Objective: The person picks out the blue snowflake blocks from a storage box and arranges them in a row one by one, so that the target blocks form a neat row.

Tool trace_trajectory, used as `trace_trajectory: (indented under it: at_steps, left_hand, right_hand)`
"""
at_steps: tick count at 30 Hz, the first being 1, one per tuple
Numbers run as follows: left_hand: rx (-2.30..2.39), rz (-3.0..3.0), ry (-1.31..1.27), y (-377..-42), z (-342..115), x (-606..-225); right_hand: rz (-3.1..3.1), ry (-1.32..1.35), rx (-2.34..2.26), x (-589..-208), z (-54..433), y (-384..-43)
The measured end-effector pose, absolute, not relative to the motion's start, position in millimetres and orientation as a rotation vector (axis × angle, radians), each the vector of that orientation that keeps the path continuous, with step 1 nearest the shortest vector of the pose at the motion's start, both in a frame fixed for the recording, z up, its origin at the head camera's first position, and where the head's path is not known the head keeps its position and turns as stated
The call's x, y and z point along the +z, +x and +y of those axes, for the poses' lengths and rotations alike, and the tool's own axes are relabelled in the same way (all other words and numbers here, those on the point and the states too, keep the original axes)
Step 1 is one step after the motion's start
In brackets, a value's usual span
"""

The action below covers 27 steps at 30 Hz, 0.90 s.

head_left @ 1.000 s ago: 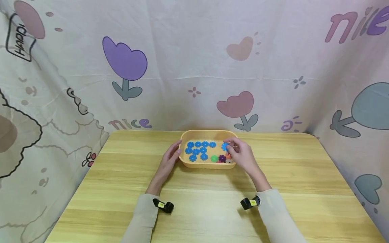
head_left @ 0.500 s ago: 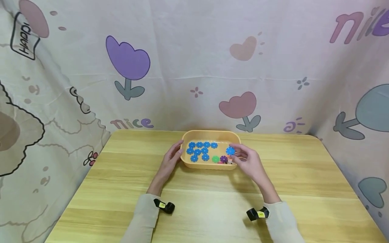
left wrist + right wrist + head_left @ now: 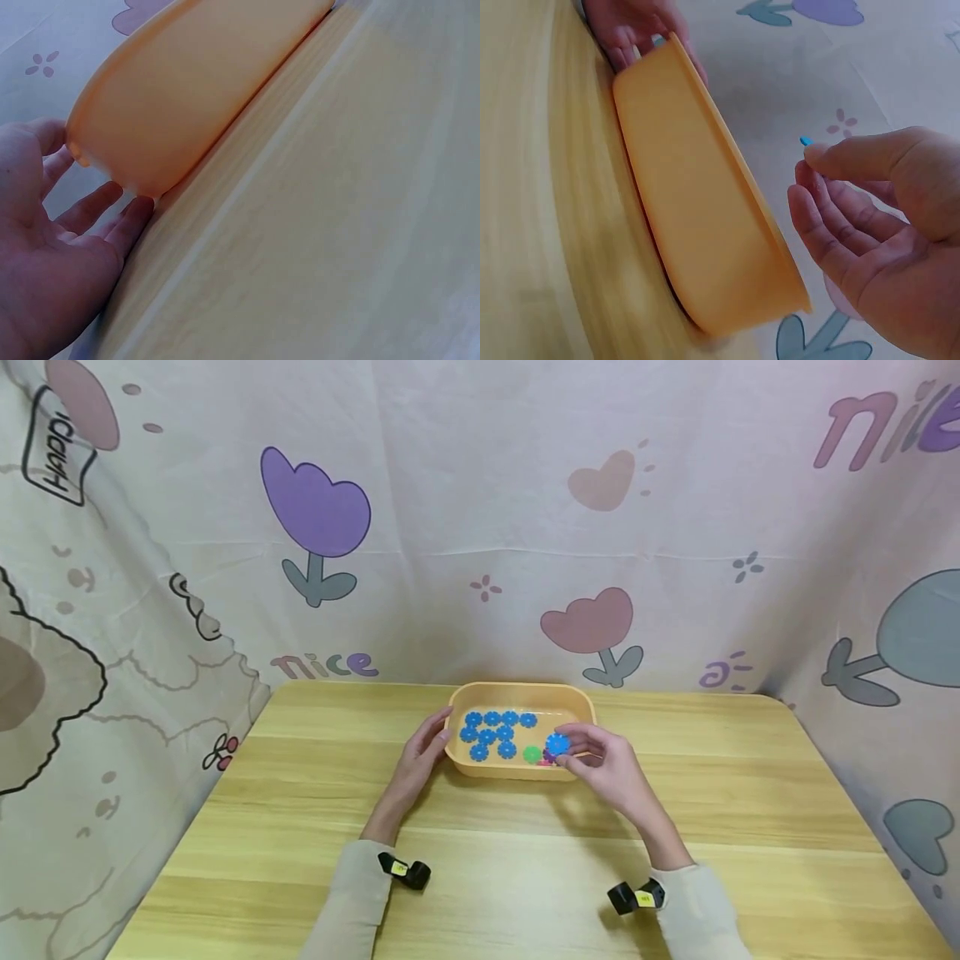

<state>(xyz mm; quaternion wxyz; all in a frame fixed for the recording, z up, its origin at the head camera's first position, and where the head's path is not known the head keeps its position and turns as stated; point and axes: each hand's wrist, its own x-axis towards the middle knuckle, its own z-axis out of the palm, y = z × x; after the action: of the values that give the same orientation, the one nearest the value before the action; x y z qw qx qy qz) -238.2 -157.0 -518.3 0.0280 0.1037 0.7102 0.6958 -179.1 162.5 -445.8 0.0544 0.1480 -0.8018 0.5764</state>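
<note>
Blue plastic is showing in the notched disc (image 3: 557, 744), which is hanging over the near right part of the orange tray (image 3: 517, 771). The right hand (image 3: 611, 767) is carrying it, its grip pinching the disc's edge. A purple disc (image 3: 549, 757) is partly showing behind it, a green disc (image 3: 532, 754) lying just left. Other blue discs (image 3: 487, 737) are lying farther left. The left hand (image 3: 420, 756) is gripping the tray's left end. The wooden bench (image 3: 480, 868) is supporting the tray near its far edge.

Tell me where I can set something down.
Table: between the sleeves, this side of the tray; left of the left hand; right of the right hand. Tray: a small gap between the loose blue pieces and held piece. Crowded: the tray's left half and right of the green piece.
</note>
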Motion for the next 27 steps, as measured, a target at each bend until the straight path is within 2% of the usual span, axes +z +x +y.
trace_trajectory:
  at_steps: [10, 18, 27]
  left_hand:
    - [2.118, 2.21, 0.307, -236.4, -159.0, -516.2]
    - [2.144, 2.197, 0.331, -237.1, -158.3, -518.5]
    - [2.143, 2.179, 0.348, -236.2, -159.2, -517.6]
  right_hand:
    - [-2.445, 0.556, 1.729, -449.3, 134.3, -171.8]
    - [-2.504, 0.746, 1.684, -456.3, 105.0, -161.2]
    - [-2.622, 0.817, 1.672, -479.2, 75.2, -152.1]
